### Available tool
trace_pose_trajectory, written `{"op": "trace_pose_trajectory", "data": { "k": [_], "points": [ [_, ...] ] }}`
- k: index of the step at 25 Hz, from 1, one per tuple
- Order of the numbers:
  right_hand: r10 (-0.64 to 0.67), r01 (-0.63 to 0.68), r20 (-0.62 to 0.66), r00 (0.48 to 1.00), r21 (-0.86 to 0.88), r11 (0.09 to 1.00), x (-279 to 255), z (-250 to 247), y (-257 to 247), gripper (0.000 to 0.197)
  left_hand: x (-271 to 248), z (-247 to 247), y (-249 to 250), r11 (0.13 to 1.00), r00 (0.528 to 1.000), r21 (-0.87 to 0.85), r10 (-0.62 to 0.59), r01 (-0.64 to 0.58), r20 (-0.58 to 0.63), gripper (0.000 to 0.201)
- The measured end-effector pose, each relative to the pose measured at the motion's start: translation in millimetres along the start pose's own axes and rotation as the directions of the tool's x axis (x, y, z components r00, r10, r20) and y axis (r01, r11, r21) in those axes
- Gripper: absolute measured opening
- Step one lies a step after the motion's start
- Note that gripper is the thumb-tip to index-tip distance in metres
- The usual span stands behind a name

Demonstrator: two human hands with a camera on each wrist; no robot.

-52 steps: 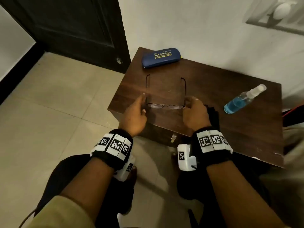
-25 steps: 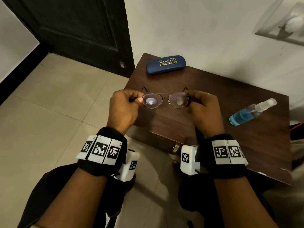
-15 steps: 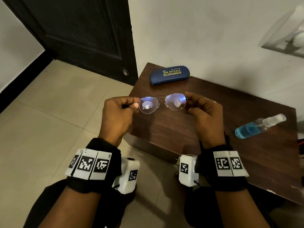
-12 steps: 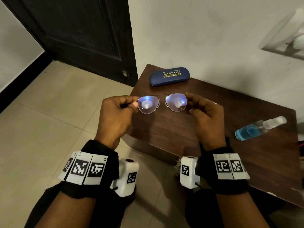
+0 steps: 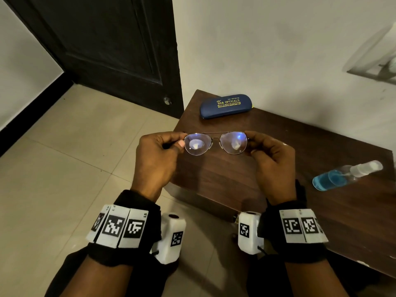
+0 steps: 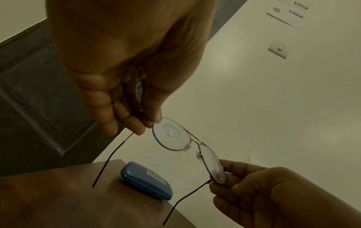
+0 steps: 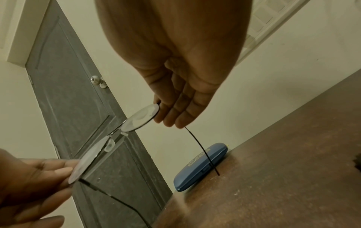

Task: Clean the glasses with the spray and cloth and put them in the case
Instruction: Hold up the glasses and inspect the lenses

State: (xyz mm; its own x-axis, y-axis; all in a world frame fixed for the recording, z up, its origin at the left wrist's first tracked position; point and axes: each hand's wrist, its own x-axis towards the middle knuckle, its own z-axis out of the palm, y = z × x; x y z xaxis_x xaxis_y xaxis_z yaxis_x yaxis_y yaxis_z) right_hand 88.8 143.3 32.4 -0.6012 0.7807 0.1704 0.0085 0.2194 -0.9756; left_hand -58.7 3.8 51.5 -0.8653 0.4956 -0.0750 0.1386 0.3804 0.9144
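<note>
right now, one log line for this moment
glasses: held up, both hands | left hand, right hand: pinching | case: closed | spray: untouched

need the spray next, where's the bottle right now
In the head view the spray bottle lies on its side at the table's right end, right of the right hand.

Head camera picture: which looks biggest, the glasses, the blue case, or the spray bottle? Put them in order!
1. Spray bottle and glasses: these look about equally long, so I won't rank them. The glasses are held up nearer the camera, which makes them look larger.
2. Blue case: looks shortest, but lies farthest away.
</note>
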Motion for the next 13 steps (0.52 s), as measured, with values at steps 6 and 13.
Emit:
{"op": "trace_pose_trajectory", "data": {
  "k": [6, 13],
  "points": [
    [-0.019, 0.019, -0.024, 1.0, -0.004, 1.0, 2.5, 4.0, 6.6, 0.051, -0.1, 0.4, -0.2, 1.0, 1.0, 0.007, -0.012, 0.012, -0.011, 0.019],
    [-0.042, 0.042, -0.048, 0.998, 0.001, 0.999, 1.9, 3.4, 5.2, 0.03, -0.5, -0.4, 1.3, 0.999, 0.998, -0.001, -0.051, 0.051, -0.022, 0.011]
  ]
}}
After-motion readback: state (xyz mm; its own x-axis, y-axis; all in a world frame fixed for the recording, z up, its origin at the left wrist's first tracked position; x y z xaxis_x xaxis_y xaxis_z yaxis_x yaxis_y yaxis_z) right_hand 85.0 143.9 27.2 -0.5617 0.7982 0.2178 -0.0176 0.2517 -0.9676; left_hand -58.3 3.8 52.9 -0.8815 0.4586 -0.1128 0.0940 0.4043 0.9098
